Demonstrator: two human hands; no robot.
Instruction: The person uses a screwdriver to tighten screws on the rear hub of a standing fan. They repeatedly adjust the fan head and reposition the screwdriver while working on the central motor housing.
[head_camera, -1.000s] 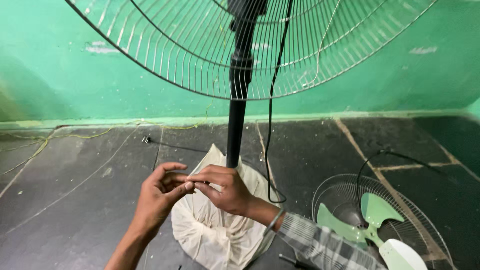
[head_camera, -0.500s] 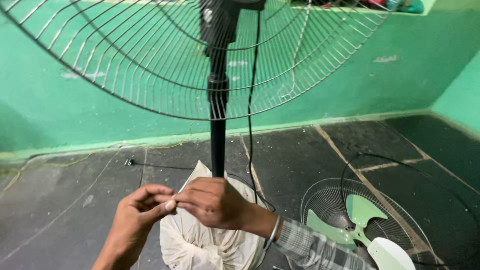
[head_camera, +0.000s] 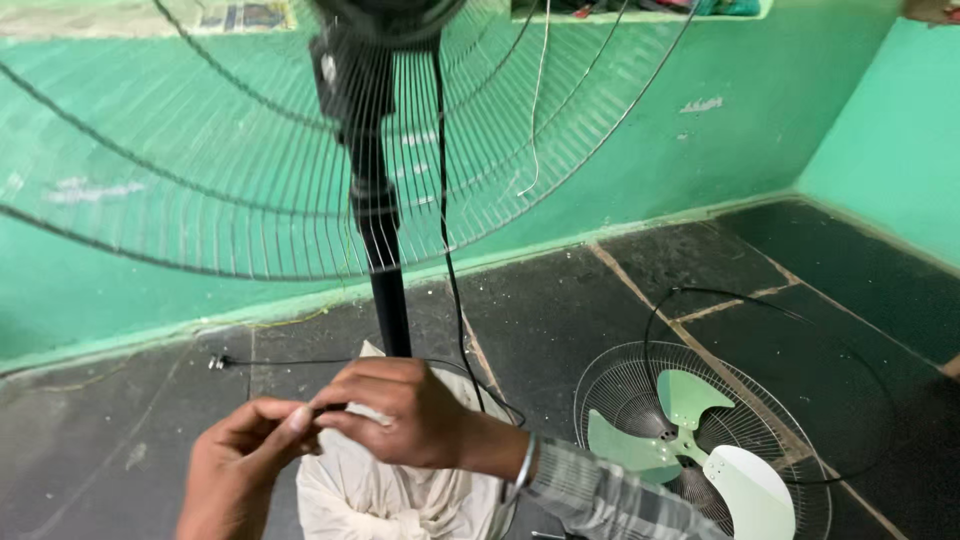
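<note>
Head view: both hands (head_camera: 330, 425) pinch sth tiny, unclear, w/ fan pole (head_camera: 385, 270) & cloth bundle (head_camera: 385, 495) behind, grille w/ blades (head_camera: 700, 445) right

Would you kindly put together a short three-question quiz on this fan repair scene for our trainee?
1. True or false: the green fan blade lies on a wire grille on the floor.
2. What stands on the floor directly behind the two hands? A) a wooden chair B) the black fan pole C) a bucket
3. Fill in: the base of the pole is wrapped in a pale ____.

Key
1. True.
2. B. The left hand and right hand meet fingertip to fingertip in front of it, pinching something too small to identify.
3. Cloth.
</note>
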